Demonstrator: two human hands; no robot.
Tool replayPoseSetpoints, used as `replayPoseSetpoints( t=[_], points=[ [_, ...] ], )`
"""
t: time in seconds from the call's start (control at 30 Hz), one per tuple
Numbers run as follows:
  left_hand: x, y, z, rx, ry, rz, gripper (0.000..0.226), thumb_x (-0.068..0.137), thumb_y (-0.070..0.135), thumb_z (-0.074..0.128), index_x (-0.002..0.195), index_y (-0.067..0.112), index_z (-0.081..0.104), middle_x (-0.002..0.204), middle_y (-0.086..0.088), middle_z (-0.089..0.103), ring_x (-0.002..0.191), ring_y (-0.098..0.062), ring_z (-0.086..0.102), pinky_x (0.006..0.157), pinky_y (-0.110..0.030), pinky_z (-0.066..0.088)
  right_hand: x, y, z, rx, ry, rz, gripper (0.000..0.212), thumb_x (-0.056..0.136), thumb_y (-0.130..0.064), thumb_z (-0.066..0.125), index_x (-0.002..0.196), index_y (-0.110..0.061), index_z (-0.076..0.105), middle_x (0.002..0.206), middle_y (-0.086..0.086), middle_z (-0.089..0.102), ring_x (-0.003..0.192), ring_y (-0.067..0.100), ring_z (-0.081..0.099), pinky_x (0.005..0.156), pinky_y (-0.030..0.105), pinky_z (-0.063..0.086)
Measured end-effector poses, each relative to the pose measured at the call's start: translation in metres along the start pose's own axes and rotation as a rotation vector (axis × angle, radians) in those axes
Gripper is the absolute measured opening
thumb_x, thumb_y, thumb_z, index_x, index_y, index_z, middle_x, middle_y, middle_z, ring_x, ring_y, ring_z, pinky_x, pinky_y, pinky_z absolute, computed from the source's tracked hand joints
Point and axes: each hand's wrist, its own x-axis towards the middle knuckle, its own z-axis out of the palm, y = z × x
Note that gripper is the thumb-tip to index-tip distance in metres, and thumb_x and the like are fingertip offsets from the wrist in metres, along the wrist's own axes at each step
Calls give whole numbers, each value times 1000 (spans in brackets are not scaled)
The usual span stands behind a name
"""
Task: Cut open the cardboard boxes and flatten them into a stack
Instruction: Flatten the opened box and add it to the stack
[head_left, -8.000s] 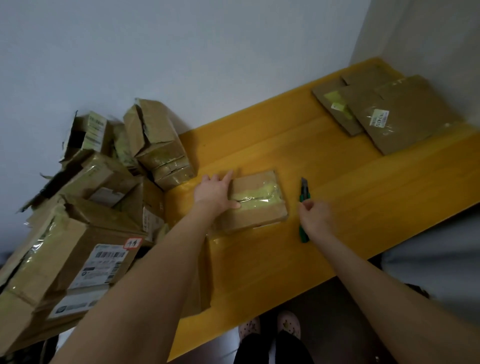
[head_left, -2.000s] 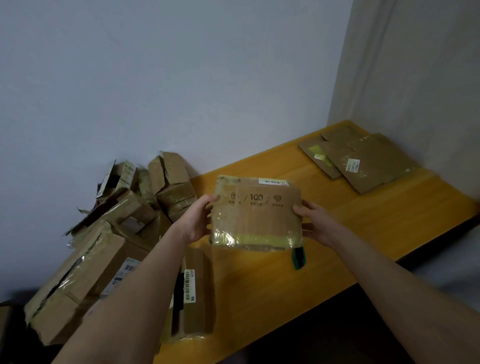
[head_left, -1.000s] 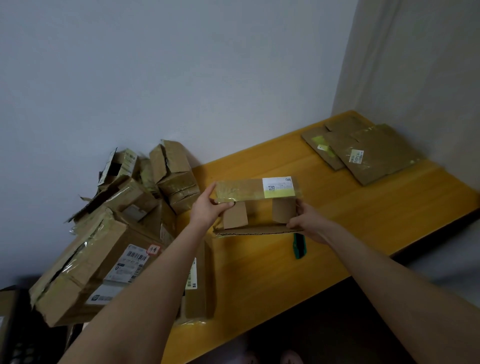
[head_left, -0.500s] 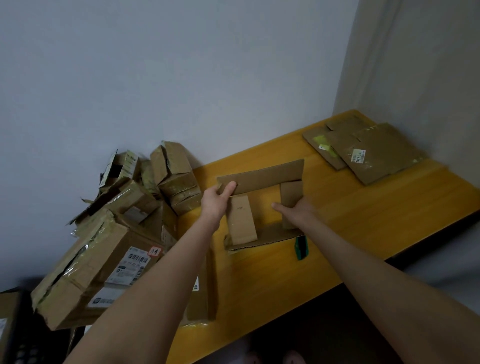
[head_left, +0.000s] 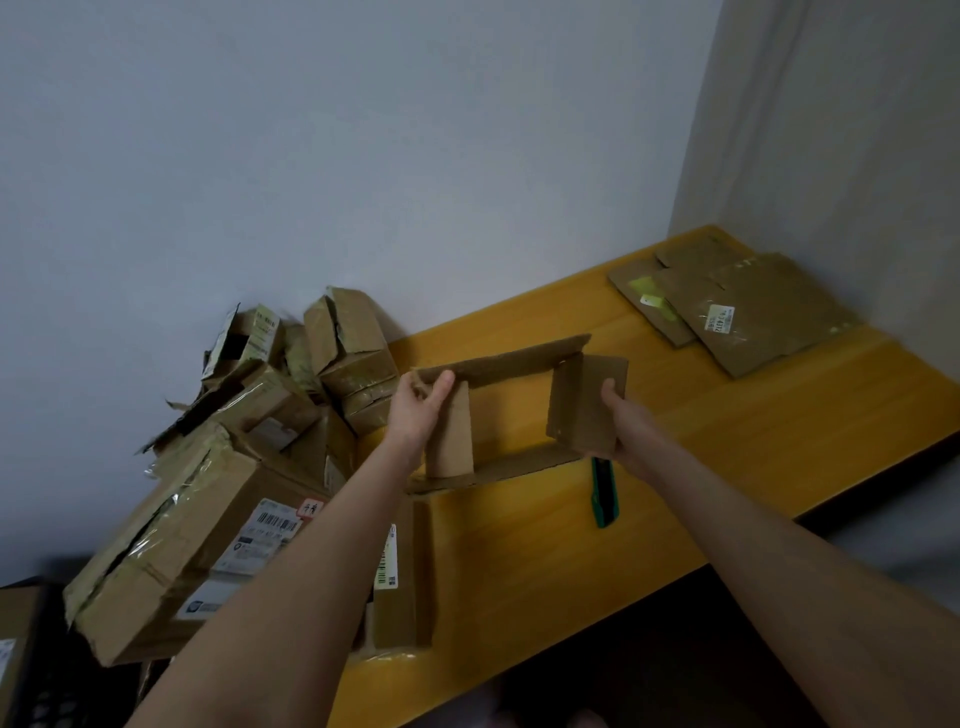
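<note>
Now box (head_left: 498, 366) is cut open, flaps swung out versus a second ago, held upright over desk (head_left: 519, 561), left hand (head_left: 418, 410) grip pinching its top corner, right hand (head_left: 623, 426) grip holding the right flap, so likely next squash flat for the stack (head_left: 769, 312)

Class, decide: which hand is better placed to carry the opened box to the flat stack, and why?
Probably the right hand: it holds the opened box by the flap nearer the flat stack; the left hand would cross over.
</note>
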Motion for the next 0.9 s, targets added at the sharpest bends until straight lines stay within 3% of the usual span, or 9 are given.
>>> replayPoseSetpoints(
  t=[0.1, 0.2, 0.3, 0.37, 0.43, 0.5, 0.6, 0.7, 0.9],
  points=[
    [-2, -8, 3, 135, -58, -56, 97, 74, 42, 78, 149, 14, 24, 147, -16, 38, 131, -36, 43, 108, -53, 38, -1, -3, 0, 124, -70, 19, 37, 97, -45, 47, 116, -14, 49, 105, 10, 62, 93, 30, 62, 61, 45, 56],
    [0, -18, 6, 354, -11, -111, 106, 71, 24, 84, 152, 12, 15, 148, -18, 36, 135, -36, 39, 110, -51, 35, -4, -3, -1, 172, -119, 19, 28, 97, -43, 49, 106, -17, 54, 106, 10, 64, 92, 30, 63, 59, 46, 57],
    [-1, -19, 4, 325, -112, -140, 80, 84, 7, 69, 149, 16, 23, 124, -11, 55, 93, -23, 63, 79, -37, 56, -5, 0, -5, 285, -141, 34, 30, 97, -41, 48, 115, -17, 51, 106, 10, 64, 96, 31, 63, 65, 50, 56],
    [-3, -18, -3, 260, -228, -151, 68, 88, 2, 56, 148, 21, 29, 108, -4, 58, 78, -14, 61, 59, -24, 52, -3, 0, -9, 410, -122, 57, 35, 97, -41, 47, 121, -16, 47, 110, 12, 63, 101, 33, 61, 75, 54, 54],
    [-4, -16, -13, 198, -322, -198, 53, 88, 9, 52, 140, 18, 45, 110, -9, 60, 84, -18, 62, 62, -23, 48, -3, -2, -12, 550, -103, 74, 40, 98, -43, 46, 126, -14, 46, 116, 14, 61, 106, 36, 59, 80, 57, 52],
    [-6, -15, -20, 127, -459, -268, 47, 84, 34, 62, 127, 16, 56, 121, -16, 59, 96, -24, 62, 76, -29, 51, -3, -5, -13, 659, -108, 70, 45, 98, -44, 43, 131, -13, 43, 122, 17, 59, 109, 38, 57, 82, 59, 50],
    [-7, -20, -23, 40, -503, -376, 93, 66, 78, 61, 141, 24, 45, 153, -11, 32, 138, -36, 34, 109, -50, 30, -4, -11, -11, 752, -146, 41, 52, 101, -46, 33, 140, -12, 39, 134, 19, 53, 121, 41, 50, 96, 61, 40],
    [-2, -24, -17, -17, -301, -490, 101, 72, 73, 59, 153, 23, 23, 159, -16, 15, 143, -43, 21, 104, -60, 35, -7, -15, -9, 813, -174, 28, 56, 102, -49, 25, 142, -13, 40, 139, 19, 50, 127, 39, 46, 103, 58, 37],
    [-11, -27, -6, -46, -271, -668, 97, 78, 45, 75, 152, 14, 20, 152, -24, 24, 103, -37, 59, 89, -45, 54, -13, -20, -5, 851, -171, 23, 54, 102, -49, 25, 136, -14, 48, 132, 18, 56, 117, 34, 54, 82, 46, 50]
  ],
)
